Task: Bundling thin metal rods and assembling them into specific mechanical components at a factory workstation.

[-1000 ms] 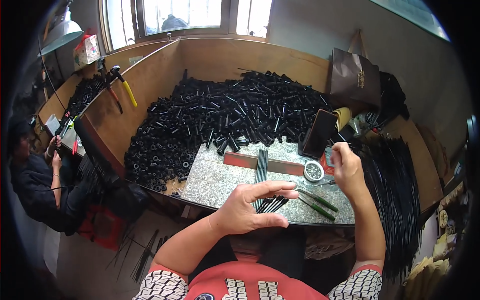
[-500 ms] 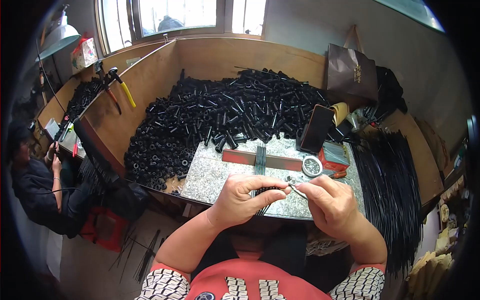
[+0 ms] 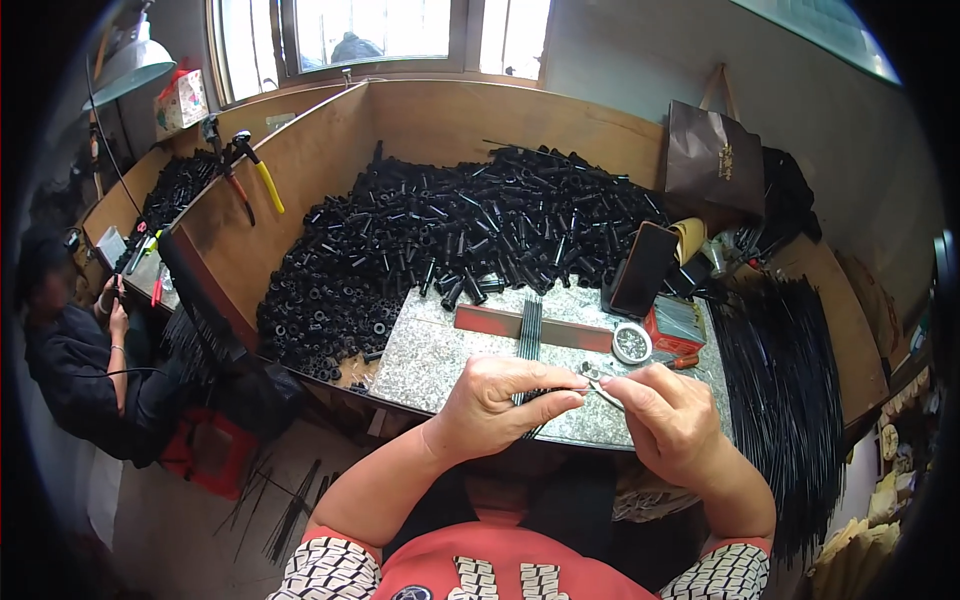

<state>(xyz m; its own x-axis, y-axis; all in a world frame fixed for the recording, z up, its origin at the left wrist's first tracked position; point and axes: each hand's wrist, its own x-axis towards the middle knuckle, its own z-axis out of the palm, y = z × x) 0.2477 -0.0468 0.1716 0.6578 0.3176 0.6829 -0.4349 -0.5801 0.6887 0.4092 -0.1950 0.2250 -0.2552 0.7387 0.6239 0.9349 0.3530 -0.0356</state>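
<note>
Both hands meet over the near edge of a speckled stone slab (image 3: 440, 355).

Left hand (image 3: 495, 405) pinches a bundle of thin black rods (image 3: 528, 345); right hand (image 3: 672, 420) grips a small metal piece (image 3: 598, 385) at their tip. A heap of black tubes (image 3: 440, 245) crowds the slab's far side; a round tin (image 3: 632, 343) and red box (image 3: 672, 326) sit right.

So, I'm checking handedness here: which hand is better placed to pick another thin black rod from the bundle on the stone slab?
Probably left: the left hand already rests over the thin black rods; the right hand sits farther right.
</note>
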